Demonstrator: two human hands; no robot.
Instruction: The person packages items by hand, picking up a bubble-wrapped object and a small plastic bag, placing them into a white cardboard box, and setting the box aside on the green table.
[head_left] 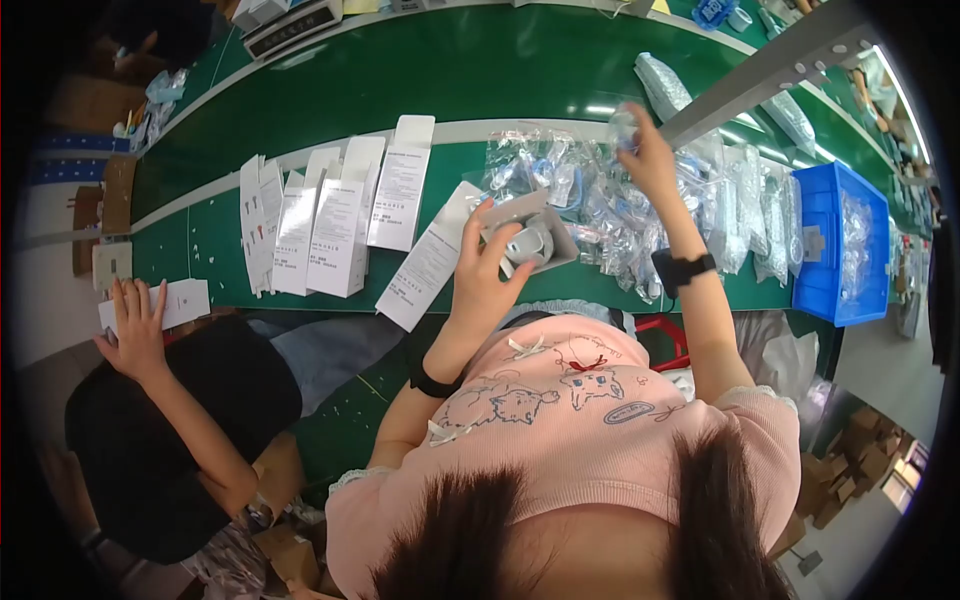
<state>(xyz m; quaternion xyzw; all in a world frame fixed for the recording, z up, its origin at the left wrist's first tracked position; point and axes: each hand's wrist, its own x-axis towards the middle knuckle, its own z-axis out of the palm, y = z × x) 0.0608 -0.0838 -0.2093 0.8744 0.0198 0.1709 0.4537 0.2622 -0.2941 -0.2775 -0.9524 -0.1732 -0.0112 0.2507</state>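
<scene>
My left hand [487, 272] is wrapped around an open white cardboard box [560, 240], tilted on the near side of the green table. A white and grey rounded device [525, 243] shows inside it, next to my fingertips. Beyond the bag pile, my right hand [648, 155] is raised with its fingers pinched on a small clear plastic bag [623, 126]; what it contains is too blurred to tell. Below that hand lies a heap of clear bags [625, 215] with coiled pale cables and small parts. A printed white carton [430, 260] leans just left of my left hand.
Several white cartons with raised flaps [340, 220] stand in a row at left. On the right are bubble-wrapped packs [770, 225] and a blue bin [840, 290] holding bags. A grey metal bar [770, 80] slants overhead. At far left, a co-worker's hand [138, 335] rests on a white box [185, 303].
</scene>
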